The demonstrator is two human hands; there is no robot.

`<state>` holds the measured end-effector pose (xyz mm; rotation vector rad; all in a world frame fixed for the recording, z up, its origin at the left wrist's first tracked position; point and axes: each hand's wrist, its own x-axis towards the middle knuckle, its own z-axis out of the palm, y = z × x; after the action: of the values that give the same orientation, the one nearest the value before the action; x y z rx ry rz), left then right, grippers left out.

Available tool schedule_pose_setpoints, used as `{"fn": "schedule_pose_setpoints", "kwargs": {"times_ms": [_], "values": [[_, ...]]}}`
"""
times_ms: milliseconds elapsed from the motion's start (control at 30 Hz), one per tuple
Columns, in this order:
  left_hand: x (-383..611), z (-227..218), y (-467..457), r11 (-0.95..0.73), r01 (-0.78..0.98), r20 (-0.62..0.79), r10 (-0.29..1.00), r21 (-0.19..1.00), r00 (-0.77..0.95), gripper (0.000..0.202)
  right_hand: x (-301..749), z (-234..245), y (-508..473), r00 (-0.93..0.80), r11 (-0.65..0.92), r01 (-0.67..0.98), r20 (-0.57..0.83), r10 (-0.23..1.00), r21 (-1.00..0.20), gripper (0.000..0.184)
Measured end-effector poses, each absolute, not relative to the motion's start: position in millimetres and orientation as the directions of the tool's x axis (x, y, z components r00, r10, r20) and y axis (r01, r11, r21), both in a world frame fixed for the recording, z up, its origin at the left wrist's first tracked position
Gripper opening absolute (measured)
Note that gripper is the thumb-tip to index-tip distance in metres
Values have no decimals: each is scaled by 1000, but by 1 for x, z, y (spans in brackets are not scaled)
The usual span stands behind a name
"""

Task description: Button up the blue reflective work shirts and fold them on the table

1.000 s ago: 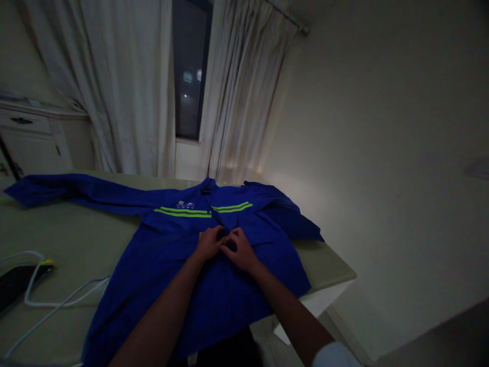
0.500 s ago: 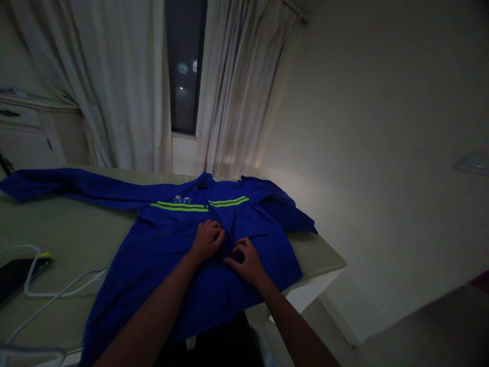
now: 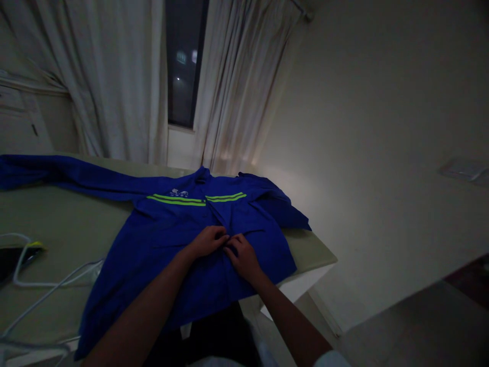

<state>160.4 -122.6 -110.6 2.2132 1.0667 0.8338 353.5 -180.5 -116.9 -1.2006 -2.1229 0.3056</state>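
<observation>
A blue long-sleeved jacket (image 3: 153, 260) with yellow-green stripes across the chest lies front up over the table. One sleeve stretches to the left; the other is folded at the right. My left hand (image 3: 209, 240) pinches the cloth at the front opening, below the stripes. Right beside it, my right hand (image 3: 241, 255) has thumb and fingers closed on the same opening edge. The fingertips of both hands almost meet. Whether a button lies between them is too dark and small to tell.
The pale green table (image 3: 114, 219) has its right corner near a bare wall (image 3: 382, 153). At the left lie a dark phone-like device (image 3: 15, 262) and white cables (image 3: 57, 284). Curtains (image 3: 126, 81) hang behind the table, beside a dark window (image 3: 185, 66).
My right hand has closed from a spread grip and come up to my left hand. The left hand has shifted slightly down along the opening. The view has tilted a little.
</observation>
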Motion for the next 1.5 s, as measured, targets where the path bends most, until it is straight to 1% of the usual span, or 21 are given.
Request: {"fn": "schedule_pose_setpoints", "kwargs": {"times_ms": [133,267,400,633,867,1067,1167,1267,1500], "values": [[164,-110,-126,-550,510,329,824,661,462,35,355,-117,-178,-319,539,641,450,834,-547,4],[167,-111,-130,-554,565,358,830,612,427,31,356,-116,-177,-318,555,606,466,826,-570,14],[169,-112,-131,-539,613,352,842,578,409,25,355,-116,-178,-327,544,628,446,833,-556,14],[169,-113,-130,-519,635,343,855,572,390,26,354,-117,-176,-336,538,652,433,837,-534,5],[170,-117,-131,-522,691,308,853,500,422,26,355,-122,-172,-344,549,644,439,830,-533,12],[171,-114,-134,-519,727,289,855,450,431,25,354,-121,-175,-352,530,684,409,842,-502,8],[172,-112,-136,-539,719,302,842,439,447,25,354,-122,-173,-351,516,687,389,852,-511,6],[173,-111,-138,-558,708,314,830,434,461,24,355,-124,-169,-350,517,678,389,852,-522,9],[176,-112,-137,-521,738,311,852,429,421,24,355,-124,-169,-352,528,640,397,847,-558,13]]}}
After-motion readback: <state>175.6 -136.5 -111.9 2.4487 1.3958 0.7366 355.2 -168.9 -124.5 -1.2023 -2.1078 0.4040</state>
